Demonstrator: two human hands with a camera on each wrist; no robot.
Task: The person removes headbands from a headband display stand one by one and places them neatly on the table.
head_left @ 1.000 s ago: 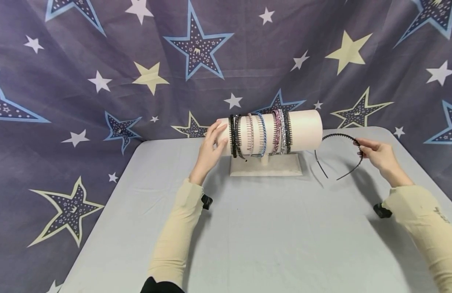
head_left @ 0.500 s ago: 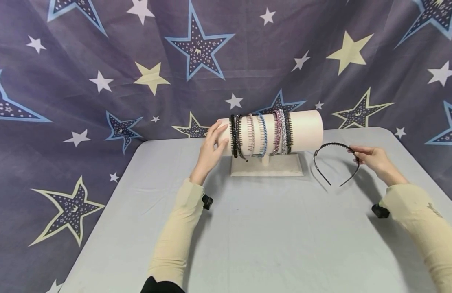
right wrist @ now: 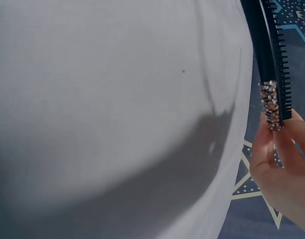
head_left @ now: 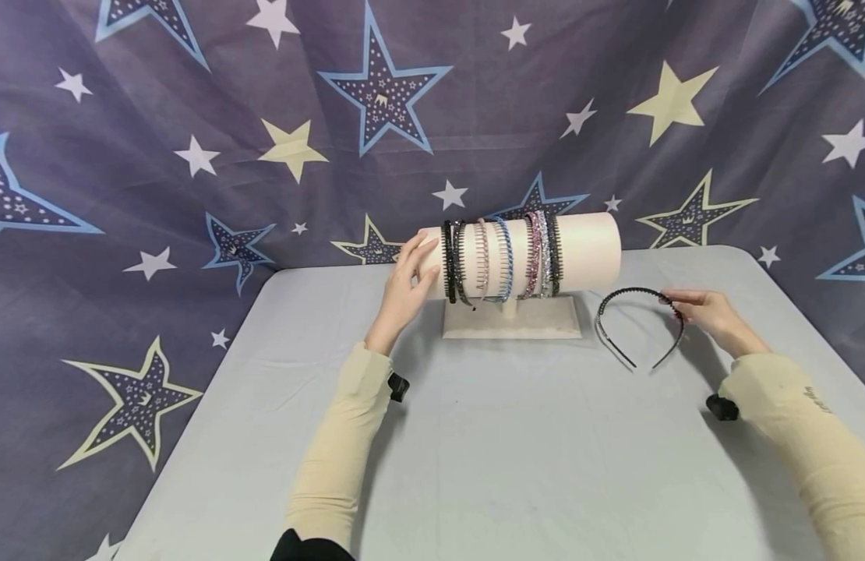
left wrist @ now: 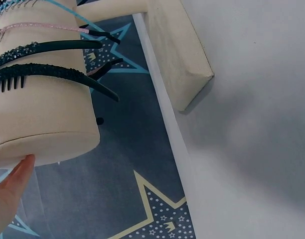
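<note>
A cream headband display roll (head_left: 592, 251) lies sideways on a post over a flat base (head_left: 548, 317). Several headbands circle it: black, pink, blue (head_left: 506, 257), glittery purple and silver. My left hand (head_left: 400, 294) rests on the roll's left end with extended fingers; in the left wrist view the thumb (left wrist: 15, 181) touches the end face. To the right of the roll, my right hand (head_left: 713, 318) pinches a black toothed headband (head_left: 636, 291) near the upper right of its arch, ends pointing down. The right wrist view shows sparkly stones (right wrist: 269, 102) on that headband beside the fingertips.
A pale cloth-covered table (head_left: 488, 452) spreads under both arms. Behind it hangs a dark curtain (head_left: 215, 109) printed with stars, close to the back of the display roll. The base corner (left wrist: 192, 89) stands out in the left wrist view.
My right hand has brought the black headband down and toward the front, slightly to the left. The left hand and the display roll stay in place.
</note>
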